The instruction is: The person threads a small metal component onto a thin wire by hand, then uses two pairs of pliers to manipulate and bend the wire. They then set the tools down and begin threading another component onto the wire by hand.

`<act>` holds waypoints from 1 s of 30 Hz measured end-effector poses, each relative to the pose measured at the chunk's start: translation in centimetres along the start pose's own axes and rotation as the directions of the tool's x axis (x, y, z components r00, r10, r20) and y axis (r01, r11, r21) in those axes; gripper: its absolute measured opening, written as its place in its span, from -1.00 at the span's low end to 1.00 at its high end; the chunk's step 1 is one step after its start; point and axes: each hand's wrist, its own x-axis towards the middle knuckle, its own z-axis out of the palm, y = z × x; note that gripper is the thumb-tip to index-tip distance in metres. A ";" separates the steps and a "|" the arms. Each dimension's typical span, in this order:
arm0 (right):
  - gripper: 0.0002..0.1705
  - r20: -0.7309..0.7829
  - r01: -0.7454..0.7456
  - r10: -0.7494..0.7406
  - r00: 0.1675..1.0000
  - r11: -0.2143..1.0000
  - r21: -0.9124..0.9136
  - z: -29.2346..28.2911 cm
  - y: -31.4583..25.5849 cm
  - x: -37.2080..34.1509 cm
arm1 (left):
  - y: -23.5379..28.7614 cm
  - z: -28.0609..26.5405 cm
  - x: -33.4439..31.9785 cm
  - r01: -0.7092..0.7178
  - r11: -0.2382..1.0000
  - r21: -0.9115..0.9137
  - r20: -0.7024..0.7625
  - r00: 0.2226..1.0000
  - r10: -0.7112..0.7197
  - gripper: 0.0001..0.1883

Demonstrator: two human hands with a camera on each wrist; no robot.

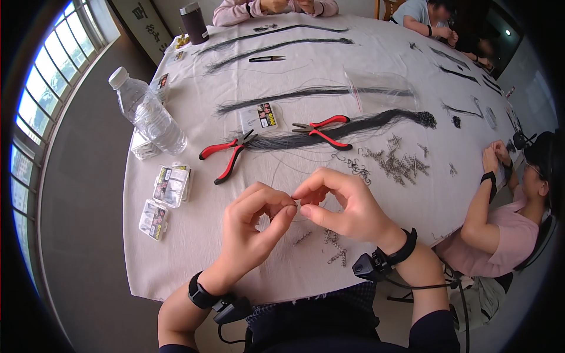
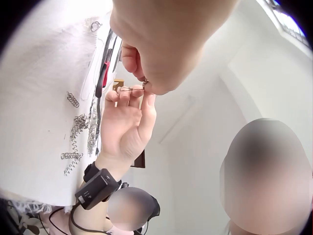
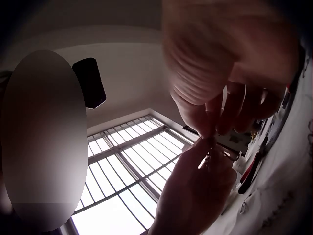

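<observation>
In front of the chest both hands meet at the fingertips. The left hand (image 1: 250,220) pinches a small thin metal wire piece (image 2: 131,89) between thumb and forefinger. The right hand (image 1: 347,206) pinches the same piece from the other side, its thumb and fingers bent round it. In the left wrist view the piece runs across the right fingertips, with a tiny coiled bit (image 2: 145,83) at the left fingers. Fingers hide most of it in the head view. Small metal springs (image 1: 335,247) lie on the table below the right hand.
Beyond the hands lie two red-handled pliers (image 1: 226,154) (image 1: 323,132), a black wire bundle (image 1: 365,125), a spring pile (image 1: 397,165) and dark hook-like bits (image 1: 353,167). Small clear boxes (image 1: 172,185) and a water bottle (image 1: 147,112) stand left. Other people sit around the cloth-covered table (image 1: 194,253).
</observation>
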 end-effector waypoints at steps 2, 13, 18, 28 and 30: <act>-0.88 0.012 -0.081 0.082 0.997 0.995 -0.056 0.1 -1.0 0.0 | 0.0 -0.1 0.0 0.028 0.999 -0.027 0.008 1.000 -0.028 -0.94; -0.91 -0.024 0.106 -0.115 0.993 0.966 -0.234 0.4 -0.6 -0.1 | 0.0 -0.1 -0.2 0.117 0.985 -0.126 0.045 0.993 -0.112 -0.94; -0.91 -0.015 0.106 -0.112 0.994 0.968 -0.227 0.5 -0.5 -0.1 | -0.1 -0.1 -0.2 0.116 0.983 -0.144 0.046 0.993 -0.110 -0.94; -0.93 -0.012 0.076 -0.079 0.997 0.983 -0.168 0.5 -0.6 -0.1 | 0.3 -0.2 -0.3 0.120 0.990 -0.078 0.061 0.991 -0.116 -0.93; -0.91 -0.007 0.102 -0.104 0.995 0.979 -0.174 0.4 -0.3 -0.1 | 0.6 -0.4 -0.3 0.266 0.916 -0.301 0.116 0.963 -0.242 -0.94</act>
